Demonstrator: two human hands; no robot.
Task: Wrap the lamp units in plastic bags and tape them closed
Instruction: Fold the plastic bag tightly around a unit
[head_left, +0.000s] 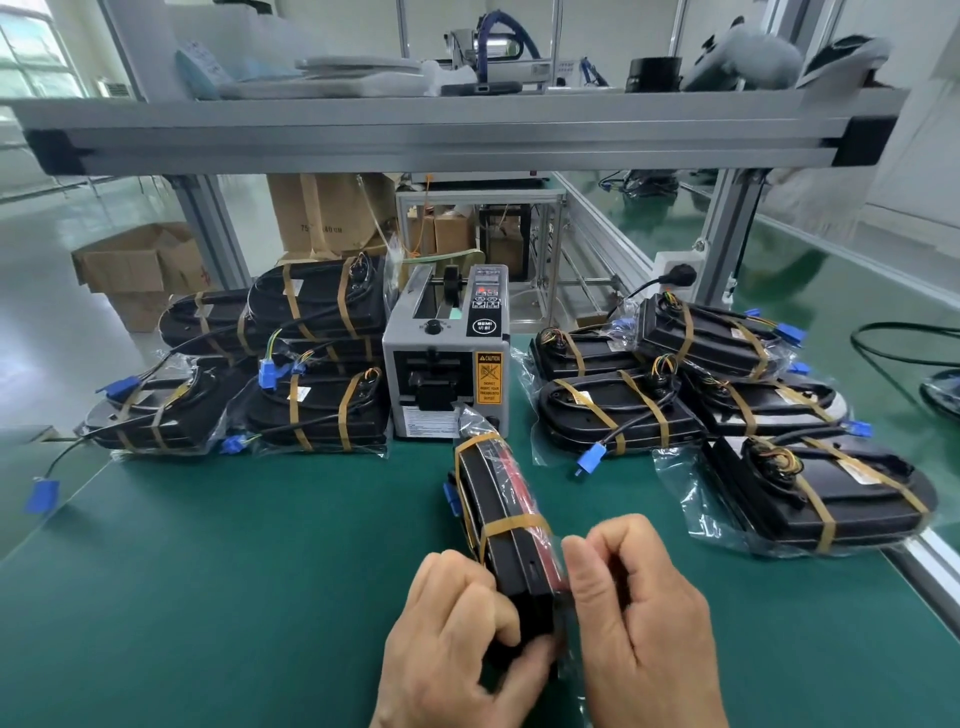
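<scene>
A black lamp unit (501, 525) with a red lens stands on edge in a clear plastic bag on the green mat, two tan tape bands round it. My left hand (457, 629) grips its near end from the left. My right hand (628, 597) pinches the bag's loose plastic against the lamp's right side. The grey automatic tape dispenser (447, 358) stands just beyond the lamp's far end.
Several bagged, taped lamp units are piled at the left (311, 374) and at the right (717, 395), blue connectors sticking out. An aluminium shelf frame (441, 135) spans overhead. Cardboard boxes (140, 270) sit on the floor behind. The table's metal edge (930, 566) runs at right.
</scene>
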